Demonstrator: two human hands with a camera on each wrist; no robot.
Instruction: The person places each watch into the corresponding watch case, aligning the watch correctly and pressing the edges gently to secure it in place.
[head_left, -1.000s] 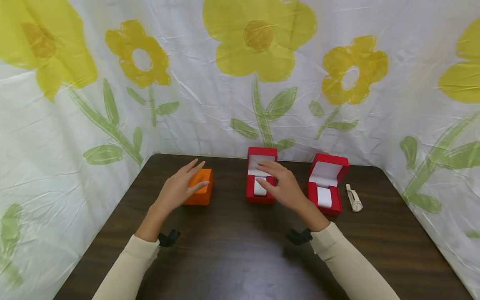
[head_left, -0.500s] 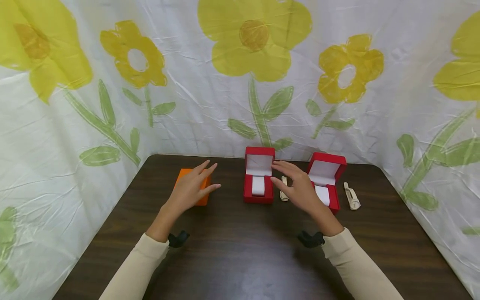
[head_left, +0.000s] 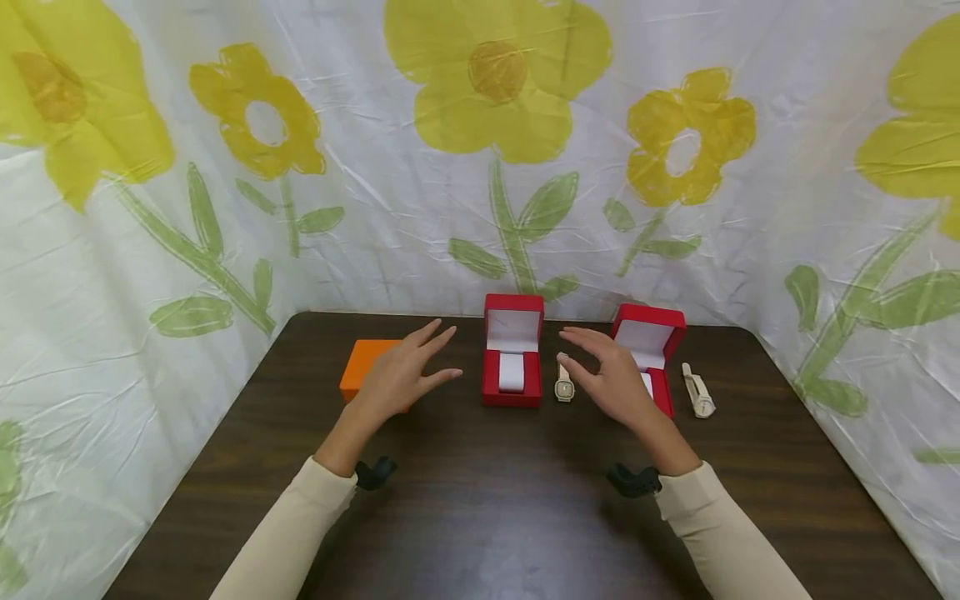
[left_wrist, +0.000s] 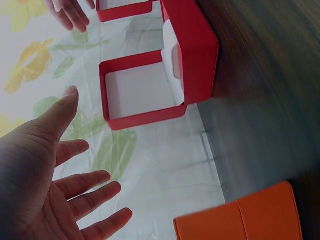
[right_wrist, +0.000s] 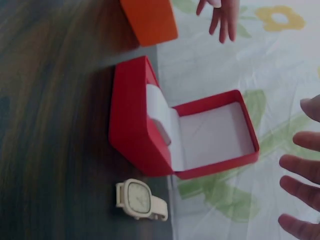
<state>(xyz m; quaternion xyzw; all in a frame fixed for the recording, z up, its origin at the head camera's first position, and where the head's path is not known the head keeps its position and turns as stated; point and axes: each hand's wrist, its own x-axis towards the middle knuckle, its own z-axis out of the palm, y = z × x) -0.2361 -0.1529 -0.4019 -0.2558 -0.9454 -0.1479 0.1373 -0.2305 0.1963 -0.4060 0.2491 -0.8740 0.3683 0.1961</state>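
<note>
My left hand [head_left: 396, 377] hovers over the right side of an orange box [head_left: 363, 365], fingers extended and holding nothing. My right hand [head_left: 613, 379] is likewise raised, its fingers apart and holding nothing, between two open red watch boxes. The middle watch box [head_left: 512, 400] has its lid up and a white cushion [head_left: 512, 372] inside. Just right of it lies a cream watch [head_left: 564, 388], also visible as a square-faced watch [right_wrist: 138, 198] in the right wrist view. My right hand partly covers the other red watch box [head_left: 651, 315].
A second cream watch [head_left: 701, 395] lies right of the right-hand box. Everything rests on a dark wooden table [head_left: 480, 500]. A white flower-printed cloth [head_left: 382, 208] hangs behind the table and along its sides.
Both hands have moved to the right, still raised. The left one uncovers more of the orange box; the right one has moved off the middle box, revealing the watch beside it.
</note>
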